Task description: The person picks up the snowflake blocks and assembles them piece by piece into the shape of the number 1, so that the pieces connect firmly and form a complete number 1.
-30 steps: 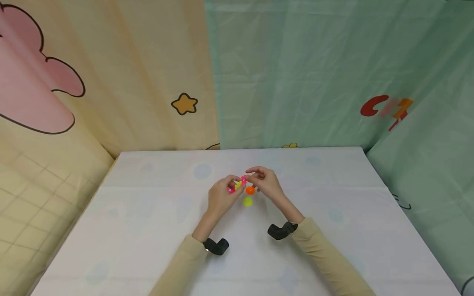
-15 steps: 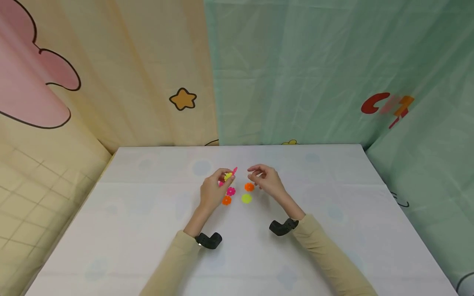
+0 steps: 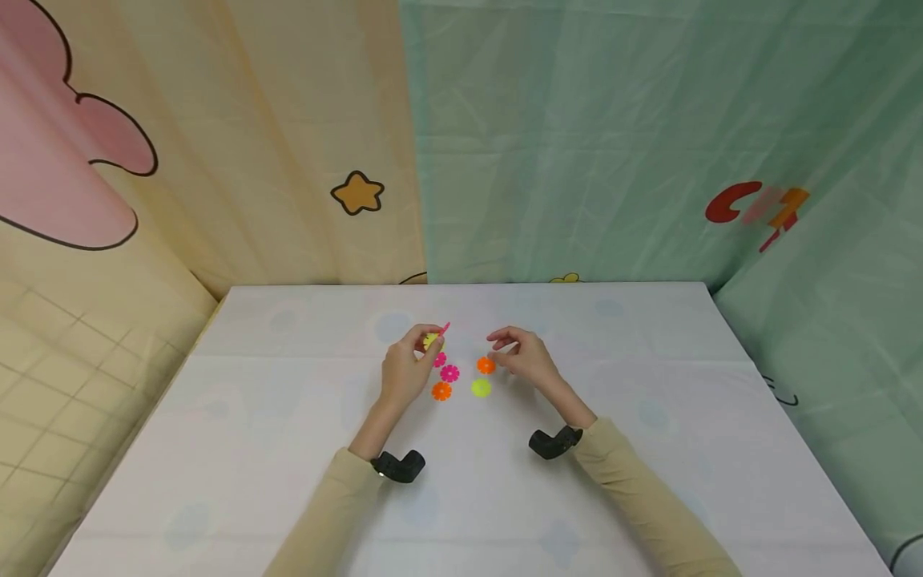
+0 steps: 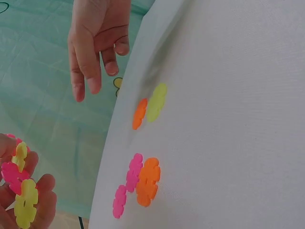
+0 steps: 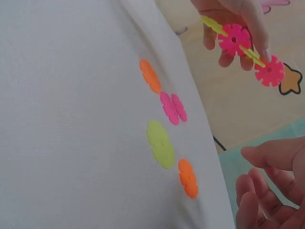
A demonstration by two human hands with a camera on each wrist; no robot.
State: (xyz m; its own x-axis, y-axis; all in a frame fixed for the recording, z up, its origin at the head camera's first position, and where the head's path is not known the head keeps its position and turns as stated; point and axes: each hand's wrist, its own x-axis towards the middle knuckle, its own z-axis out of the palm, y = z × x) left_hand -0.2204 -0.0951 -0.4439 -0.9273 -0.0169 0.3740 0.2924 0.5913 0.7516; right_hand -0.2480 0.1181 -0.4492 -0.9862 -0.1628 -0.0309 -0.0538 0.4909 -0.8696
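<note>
My left hand (image 3: pixel 404 370) pinches a short chain of notched snowflake discs (image 5: pixel 233 40), pink and yellow ones slotted into each other. A pink disc (image 5: pixel 269 70) sticks out at its end past the thumb. My right hand (image 3: pixel 530 357) hovers over the table with loosely bent fingers and holds nothing. Nearest to it lies an orange disc (image 3: pixel 486 365), with a yellow-green disc (image 3: pixel 481 388) just in front. Below my left hand lie two pink discs (image 3: pixel 450 373) and another orange disc (image 3: pixel 441 391), flat on the cloth.
A white cloth covers the table (image 3: pixel 288 449), whose far edge meets a yellow curtain (image 3: pixel 303 120) and a green curtain (image 3: pixel 577 144). Black wrist cameras (image 3: pixel 555 442) sit on both wrists, close above the table.
My right hand has let go of the chain's pink end. My left hand has moved left with the chain, uncovering the pink and orange discs on the table.
</note>
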